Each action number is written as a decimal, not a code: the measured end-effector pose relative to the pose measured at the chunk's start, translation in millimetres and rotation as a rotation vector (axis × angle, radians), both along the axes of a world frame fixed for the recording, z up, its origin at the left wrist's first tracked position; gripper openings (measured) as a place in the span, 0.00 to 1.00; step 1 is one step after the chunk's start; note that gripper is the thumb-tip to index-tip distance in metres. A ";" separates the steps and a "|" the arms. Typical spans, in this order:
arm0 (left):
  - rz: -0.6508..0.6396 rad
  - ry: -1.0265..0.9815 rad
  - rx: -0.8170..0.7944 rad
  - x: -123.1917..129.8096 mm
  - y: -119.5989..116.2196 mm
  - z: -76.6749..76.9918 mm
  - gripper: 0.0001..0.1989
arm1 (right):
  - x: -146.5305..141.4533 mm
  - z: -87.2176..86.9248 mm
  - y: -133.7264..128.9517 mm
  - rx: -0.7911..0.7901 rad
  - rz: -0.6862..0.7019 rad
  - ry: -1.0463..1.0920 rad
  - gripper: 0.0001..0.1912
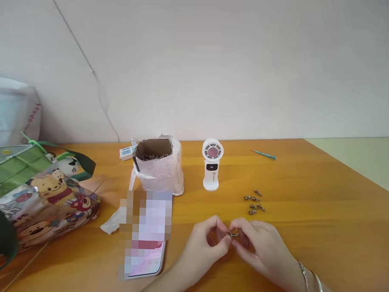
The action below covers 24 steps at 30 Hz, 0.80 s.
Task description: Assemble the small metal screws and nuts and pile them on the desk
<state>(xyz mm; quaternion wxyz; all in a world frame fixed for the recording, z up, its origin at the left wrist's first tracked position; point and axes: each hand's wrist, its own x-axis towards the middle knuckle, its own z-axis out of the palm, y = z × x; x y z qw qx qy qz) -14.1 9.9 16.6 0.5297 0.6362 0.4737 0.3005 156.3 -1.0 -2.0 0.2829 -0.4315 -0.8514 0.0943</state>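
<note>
Hands point(203, 248) point(257, 246) pinching one small silver screw-like metal fitting point(232, 235)

White mini fan point(212, 163) upright on wood table point(311, 180), teal-handled screwdriver point(263, 155) lying behind it to the rt. Left of fan — plastic-wrapped cardboard box point(160, 172), small white pkg point(127, 152) just behind. Phone point(146, 259) partly pixelated, front of box — cartoon-print tote bag point(42, 196) far left.
</note>
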 end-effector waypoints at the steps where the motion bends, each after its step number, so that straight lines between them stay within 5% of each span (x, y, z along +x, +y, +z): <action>1: -0.009 0.013 0.007 -0.1 -0.1 0.9 0.02 | 0.4 -0.4 0.0 0.029 -0.004 0.014 0.05; 6: -0.039 0.070 0.045 -3.5 2.5 -0.6 0.05 | 2.2 -3.2 1.4 0.132 -0.038 0.053 0.02; 24: -0.035 0.218 0.052 1.2 -0.7 -9.2 0.02 | -11.0 -6.8 -6.7 -0.034 -0.043 -0.011 0.09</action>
